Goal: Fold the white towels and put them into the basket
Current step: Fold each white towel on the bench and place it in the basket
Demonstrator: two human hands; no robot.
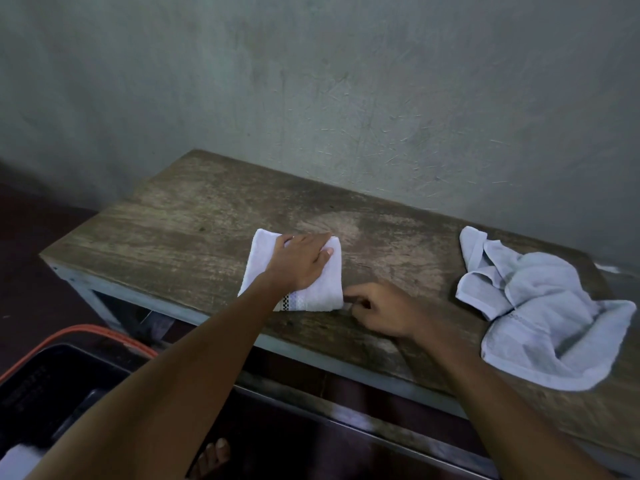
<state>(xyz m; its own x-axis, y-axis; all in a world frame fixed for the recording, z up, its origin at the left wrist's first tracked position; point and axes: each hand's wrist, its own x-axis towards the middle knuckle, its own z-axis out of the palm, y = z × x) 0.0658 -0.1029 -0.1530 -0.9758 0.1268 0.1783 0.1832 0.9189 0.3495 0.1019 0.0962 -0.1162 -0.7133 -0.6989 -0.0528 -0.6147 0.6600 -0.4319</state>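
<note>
Worn brown wooden bench (207, 216) against grey wall (311, 81). Crumpled pile of white towels (540, 306) on its right end. Black basket with orange rim (79, 332) on floor, lower left. Folded white towel (322, 285) mid-bench: left hand (301, 261) pressed flat on it, fingers straight; right hand (381, 308) curled, pinching its near right corner.

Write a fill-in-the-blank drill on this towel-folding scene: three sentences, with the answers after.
1. The left hand presses flat on the folded white towel, which lies on a worn ____ table.
2. The crumpled white towel lies to the ____ of the folded one.
3. The black plastic basket has an ____ rim.
Answers: wooden; right; orange.
</note>
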